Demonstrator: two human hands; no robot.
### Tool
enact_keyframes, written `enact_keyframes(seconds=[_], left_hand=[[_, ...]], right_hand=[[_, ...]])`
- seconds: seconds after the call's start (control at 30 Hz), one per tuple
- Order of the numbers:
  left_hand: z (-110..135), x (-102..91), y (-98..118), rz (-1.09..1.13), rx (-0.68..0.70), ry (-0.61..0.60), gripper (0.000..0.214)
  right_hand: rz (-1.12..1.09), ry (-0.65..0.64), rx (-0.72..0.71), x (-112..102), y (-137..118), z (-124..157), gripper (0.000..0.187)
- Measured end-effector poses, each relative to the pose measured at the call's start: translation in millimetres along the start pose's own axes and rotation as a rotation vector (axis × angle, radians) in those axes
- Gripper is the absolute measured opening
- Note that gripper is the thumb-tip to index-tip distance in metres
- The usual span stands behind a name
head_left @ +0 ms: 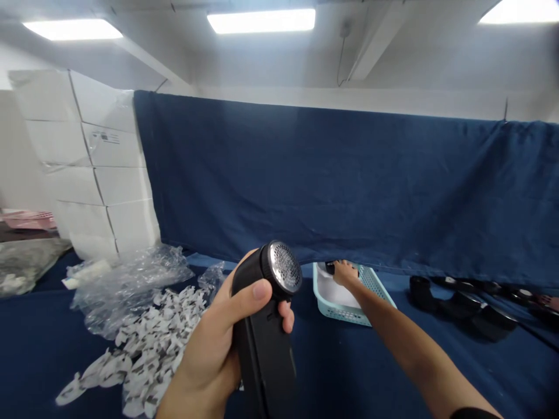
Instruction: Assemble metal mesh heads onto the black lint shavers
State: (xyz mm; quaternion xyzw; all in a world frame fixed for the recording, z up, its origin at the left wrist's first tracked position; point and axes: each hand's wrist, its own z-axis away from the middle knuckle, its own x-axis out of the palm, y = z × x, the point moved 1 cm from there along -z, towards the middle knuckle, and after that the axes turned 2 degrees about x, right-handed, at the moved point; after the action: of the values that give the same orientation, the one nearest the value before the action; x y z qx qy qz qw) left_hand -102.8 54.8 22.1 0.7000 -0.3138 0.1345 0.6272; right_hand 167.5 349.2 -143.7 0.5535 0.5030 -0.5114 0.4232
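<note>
Carton label (109,138): print illegible. Left hand (213,337): fingers closed around black handheld device (268,349), thumb beside its perforated metal head (286,266). Right hand (345,273): at dark item (330,267) inside basket (345,314); finger state indeterminate.

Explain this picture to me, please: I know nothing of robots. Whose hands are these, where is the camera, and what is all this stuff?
No robot shows here: these are a person's bare hands. There is just one picture, taken by a camera worn on that person's head, looking forward and down.

The left hand holds a black device with a round, perforated metal head. The right hand reaches into a light-blue basket, at a dark item; its grip is hard to make out.

On the blue surface, white pieces and clear plastic lie to the left, black parts to the right. A blue curtain hangs behind.
</note>
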Motion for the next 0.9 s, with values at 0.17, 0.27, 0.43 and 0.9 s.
enact_keyframes(seconds=[0.17,0.27,0.43,0.9], left_hand=[[-0.4,1.5,0.2,-0.02,-0.001,0.037,0.056],[1.1,5.7,2.0,-0.028,0.012,0.04,0.057],[3.4,7.6,3.5,-0.051,0.014,0.034,0.057],[-5.1,14.5,-3.3,-0.089,-0.019,-0.017,0.043]], right_hand=[[0.008,0.008,-0.049,-5.6,1.3,3.5,0.033],[-0.012,-0.04,-0.124,-14.1,3.7,9.8,0.032],[-0.11,-0.112,-0.258,-33.2,7.3,33.8,0.026],[-0.58,0.084,-0.646,-186.1,86.8,207.4,0.018]])
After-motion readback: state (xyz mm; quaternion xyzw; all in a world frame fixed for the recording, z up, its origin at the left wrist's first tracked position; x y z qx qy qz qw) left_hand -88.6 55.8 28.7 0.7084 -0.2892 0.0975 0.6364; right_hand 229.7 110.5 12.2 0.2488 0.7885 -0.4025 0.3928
